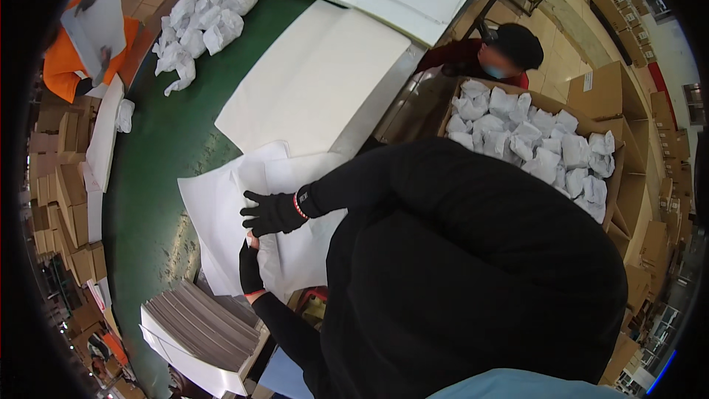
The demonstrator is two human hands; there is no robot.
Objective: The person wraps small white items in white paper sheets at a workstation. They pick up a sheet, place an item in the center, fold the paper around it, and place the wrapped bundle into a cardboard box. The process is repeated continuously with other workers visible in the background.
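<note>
White paper sheets lie loosely stacked on the green table in front of me. A narrow folded roll of white paper runs across them under my hands; whether anything is inside it is hidden. My right hand, in a black glove, presses on this roll with fingers spread. Just below it in the view, my left hand pinches the roll's edge, bare fingertips showing from a black glove.
Larger white sheets lie beyond. A pile of paper-wrapped bundles sits on the green table. Grey cardboard sheets stand near me. Another person is beside a carton of wrapped bundles; one in orange holds a panel.
</note>
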